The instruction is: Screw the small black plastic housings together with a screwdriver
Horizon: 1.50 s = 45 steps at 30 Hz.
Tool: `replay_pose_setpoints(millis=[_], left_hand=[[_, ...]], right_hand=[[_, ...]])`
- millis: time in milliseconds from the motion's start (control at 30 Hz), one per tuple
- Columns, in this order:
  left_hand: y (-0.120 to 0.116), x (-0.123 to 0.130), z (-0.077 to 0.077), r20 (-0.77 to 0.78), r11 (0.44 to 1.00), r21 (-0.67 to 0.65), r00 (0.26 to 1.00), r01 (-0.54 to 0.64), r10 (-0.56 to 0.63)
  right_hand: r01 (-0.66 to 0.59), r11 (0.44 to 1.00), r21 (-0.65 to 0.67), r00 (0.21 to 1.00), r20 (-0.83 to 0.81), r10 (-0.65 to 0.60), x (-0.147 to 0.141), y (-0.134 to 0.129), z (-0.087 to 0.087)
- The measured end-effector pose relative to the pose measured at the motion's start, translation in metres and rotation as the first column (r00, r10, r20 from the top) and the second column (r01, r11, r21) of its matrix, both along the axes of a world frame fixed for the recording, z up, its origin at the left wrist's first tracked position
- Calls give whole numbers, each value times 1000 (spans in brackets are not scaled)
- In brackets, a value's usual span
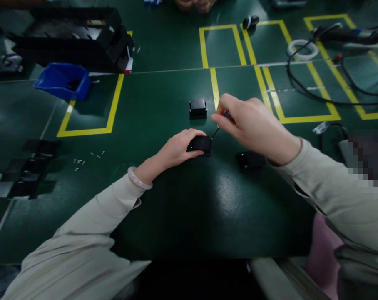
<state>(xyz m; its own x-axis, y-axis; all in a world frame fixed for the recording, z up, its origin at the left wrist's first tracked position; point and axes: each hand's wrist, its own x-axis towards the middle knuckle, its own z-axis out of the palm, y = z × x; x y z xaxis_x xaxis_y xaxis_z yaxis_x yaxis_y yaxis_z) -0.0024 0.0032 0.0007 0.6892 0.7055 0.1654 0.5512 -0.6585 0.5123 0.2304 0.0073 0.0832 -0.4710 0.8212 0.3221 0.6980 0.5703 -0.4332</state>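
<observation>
My left hand point(179, 148) grips a small black box-shaped part point(202, 144) on the green table, thumb on the near side and fingers over the far side. In my right hand point(243, 123) is a screwdriver point(215, 132), its handle mostly hidden in my closed fingers. The thin shaft slants down to the right end of the held part. Just beyond stands a similar black part point(198, 108) with small metal screws at its sides. Another black part point(251, 160) lies below my right wrist.
Several loose screws point(79, 161) lie to the left, near a stack of black pieces point(36, 166). A blue bin point(64, 81) and black trays point(73, 37) stand at the back left. Cables point(304, 87) and a white ring point(302, 49) are at right. A person's hands point(195, 4) show across the table.
</observation>
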Motion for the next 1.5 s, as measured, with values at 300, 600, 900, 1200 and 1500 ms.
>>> replay_pose_setpoints(millis=[300, 600, 900, 1200, 1500], left_hand=[[-3, 5, 14, -84, 998, -50, 996, -33, 29], [-2, 8, 20, -109, 998, -61, 994, -3, -4], [-1, 8, 20, -147, 998, -52, 988, 35, -43], [-3, 11, 16, -98, 996, -82, 994, 44, -52], [1, 10, 26, -98, 986, -109, 986, 124, -135]], right_hand=[[122, 991, -45, 992, 18, -122, 13, -17, -1], [139, 990, -24, 985, -101, -141, 18, -22, -9], [151, 974, -168, 895, -395, -207, 22, -26, -31], [140, 956, -258, 840, -480, -253, 23, -28, -41], [157, 960, -231, 905, -355, -234, 24, -31, -24]])
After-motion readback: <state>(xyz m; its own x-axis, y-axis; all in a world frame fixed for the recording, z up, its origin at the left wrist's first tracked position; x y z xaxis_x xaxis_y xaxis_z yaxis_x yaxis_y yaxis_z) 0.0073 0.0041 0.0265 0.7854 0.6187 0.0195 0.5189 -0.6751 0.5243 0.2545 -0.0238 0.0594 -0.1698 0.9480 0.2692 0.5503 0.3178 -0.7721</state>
